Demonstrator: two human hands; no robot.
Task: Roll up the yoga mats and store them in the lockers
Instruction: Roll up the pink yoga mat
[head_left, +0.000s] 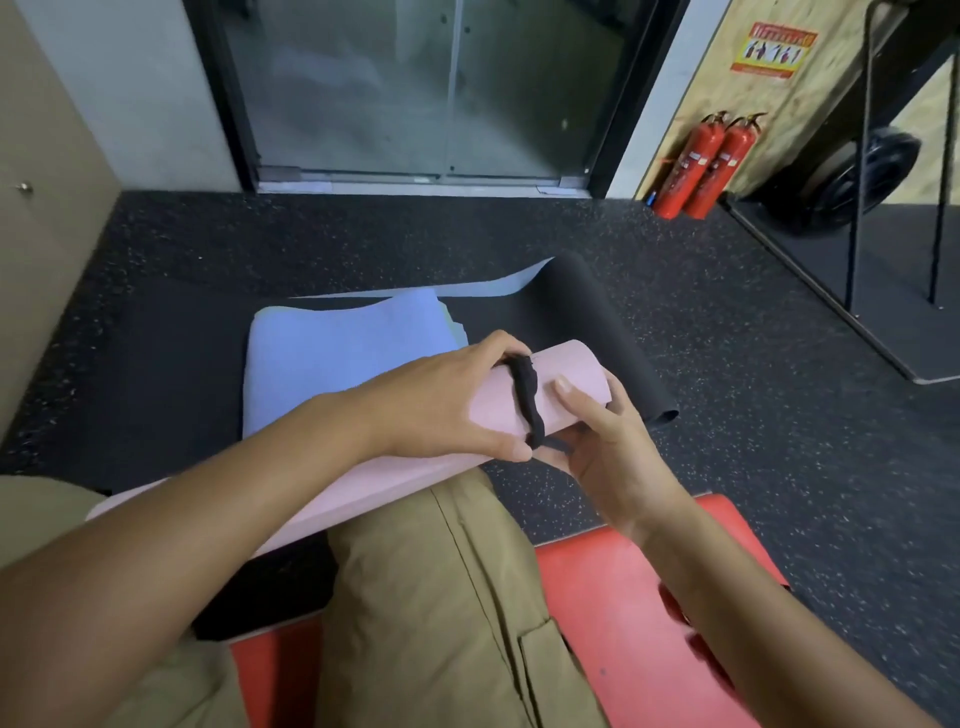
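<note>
Pinching the black strap (527, 397) between my left hand's (447, 410) thumb and curled fingers, I am holding it around the rolled pink mat (566, 387). My right hand (605, 441) is cupping the roll's near end, thumb pressing on top. The roll is lying across my lap, its long axis running from lower left to upper right, both hands at its right end.

Head cam, down-forward (close, wide)

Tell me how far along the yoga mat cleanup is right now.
Done: the pink mat is rolled and lies across the person's lap. In hand: the left hand and right hand are working a black strap around it. Left: the blue mat lies loosely folded and the black mat only partly rolled on the floor, and nothing looks stored yet.
</note>
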